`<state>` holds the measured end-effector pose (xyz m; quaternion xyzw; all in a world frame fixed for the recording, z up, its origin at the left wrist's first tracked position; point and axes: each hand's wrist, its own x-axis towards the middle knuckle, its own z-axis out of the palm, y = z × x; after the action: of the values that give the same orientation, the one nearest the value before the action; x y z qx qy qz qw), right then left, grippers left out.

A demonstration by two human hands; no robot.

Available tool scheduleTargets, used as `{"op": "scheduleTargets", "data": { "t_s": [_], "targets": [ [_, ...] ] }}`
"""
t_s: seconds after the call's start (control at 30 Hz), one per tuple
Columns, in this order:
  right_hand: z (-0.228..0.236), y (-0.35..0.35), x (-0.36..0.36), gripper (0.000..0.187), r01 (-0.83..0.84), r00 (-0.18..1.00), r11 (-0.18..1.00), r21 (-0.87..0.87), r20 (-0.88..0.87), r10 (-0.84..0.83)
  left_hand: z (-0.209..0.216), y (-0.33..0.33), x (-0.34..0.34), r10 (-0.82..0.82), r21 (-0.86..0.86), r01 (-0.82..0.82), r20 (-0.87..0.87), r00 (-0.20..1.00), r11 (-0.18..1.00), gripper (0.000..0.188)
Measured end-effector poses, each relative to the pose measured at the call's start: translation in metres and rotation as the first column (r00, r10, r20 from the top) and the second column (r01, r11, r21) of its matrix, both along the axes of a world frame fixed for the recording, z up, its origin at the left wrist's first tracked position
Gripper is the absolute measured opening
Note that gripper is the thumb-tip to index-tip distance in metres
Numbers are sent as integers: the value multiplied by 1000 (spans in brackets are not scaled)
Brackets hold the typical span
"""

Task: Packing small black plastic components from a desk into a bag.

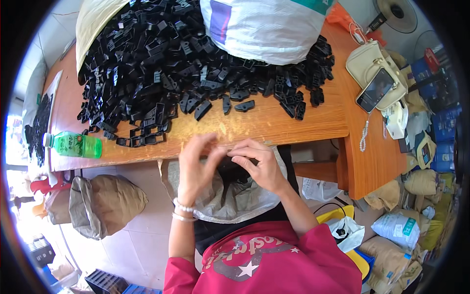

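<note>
Over the table's front edge, my left hand (pixel 197 161) is raised with curved fingers apart from the thumb, and I see nothing in it. Close to its right, my right hand (pixel 262 164) has its fingers bent in and the thumb near the index fingertip. Whatever it may pinch is too small or hidden to make out. Beneath both hands, an open pale woven sack (pixel 215 208) lies at my lap with dark pieces inside. Beyond my hands spreads a large heap of black plastic parts (pixel 147 63), with several loose ones near the edge.
A white woven bag (pixel 264 34) rests on the heap. At the left of the wooden table (pixel 210 128) lies a green bottle (pixel 73 145). To the right are a phone (pixel 375 90) on a cream handbag (pixel 369 61) and a fan (pixel 396 14). Stuffed sacks (pixel 396 230) crowd the right floor.
</note>
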<state>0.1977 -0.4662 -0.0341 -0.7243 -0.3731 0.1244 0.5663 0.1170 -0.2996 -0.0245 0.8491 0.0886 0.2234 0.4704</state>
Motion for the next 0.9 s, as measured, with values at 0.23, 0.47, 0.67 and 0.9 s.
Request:
{"op": "scheduleTargets", "data": {
  "t_s": [0.23, 0.47, 0.67, 0.9],
  "targets": [
    [-4, 31, 46, 19, 454, 798, 891, 28, 431, -420, -13, 38, 47, 234, 463, -264, 122, 964, 846, 23],
    [-26, 35, 54, 29, 467, 724, 884, -24, 583, -367, -25, 36, 27, 205, -321, -202, -25, 978, 925, 17],
    [-12, 30, 34, 27, 377, 884, 908, 181, 223, -411, -7, 32, 12, 15, -778, -48, -50, 999, 627, 22],
    [10, 25, 11, 18, 176, 952, 937, 303, 190, -240, 15, 12, 9, -156, -666, 23, -141, 978, 746, 40]
  ]
}}
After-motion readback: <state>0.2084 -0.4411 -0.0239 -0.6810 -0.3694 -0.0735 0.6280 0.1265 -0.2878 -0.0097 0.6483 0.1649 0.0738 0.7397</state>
